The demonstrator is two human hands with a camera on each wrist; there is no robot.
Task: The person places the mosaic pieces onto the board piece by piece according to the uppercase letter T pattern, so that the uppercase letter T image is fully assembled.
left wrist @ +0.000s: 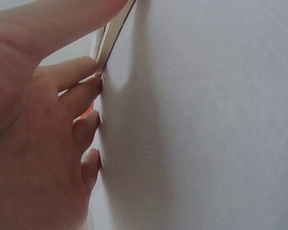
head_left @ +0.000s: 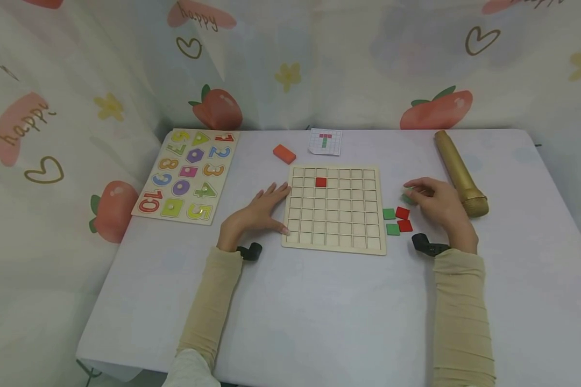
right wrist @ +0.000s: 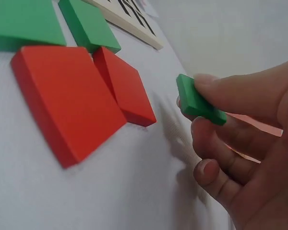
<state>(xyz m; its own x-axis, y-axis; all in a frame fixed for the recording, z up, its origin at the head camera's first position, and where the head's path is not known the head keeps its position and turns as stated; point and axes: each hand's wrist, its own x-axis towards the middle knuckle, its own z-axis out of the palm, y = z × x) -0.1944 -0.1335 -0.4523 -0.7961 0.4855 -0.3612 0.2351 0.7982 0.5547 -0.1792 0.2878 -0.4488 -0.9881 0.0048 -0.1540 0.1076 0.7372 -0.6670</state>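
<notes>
Board [head_left: 334,217] holds one red tile [head_left: 321,182]; right fingers [right wrist: 252,96] pinch green tile [right wrist: 194,101].

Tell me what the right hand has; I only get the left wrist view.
Observer: The right hand pinches a green tile.
Operator: Is anything set in the board?
Observer: Yes, one red tile, near the far edge.
Operator: Any loose tiles lying on the table?
Observer: Four, just right of the board: two green ones and two red ones.
</notes>
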